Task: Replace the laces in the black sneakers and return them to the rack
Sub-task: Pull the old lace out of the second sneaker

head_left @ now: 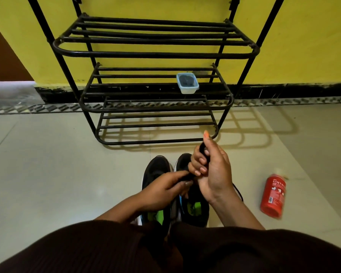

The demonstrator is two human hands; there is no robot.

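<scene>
Gripping the bundled lace (202, 149) in my right hand (213, 172), left hand (165, 188) pinching its end; any slack could tangle it.

Sneakers (173, 192) before rack (154, 107)

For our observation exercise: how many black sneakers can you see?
2. One black sneaker stands on the pale floor under the left hand; the other sneaker beside it, under the right hand. None seems hidden.
</scene>
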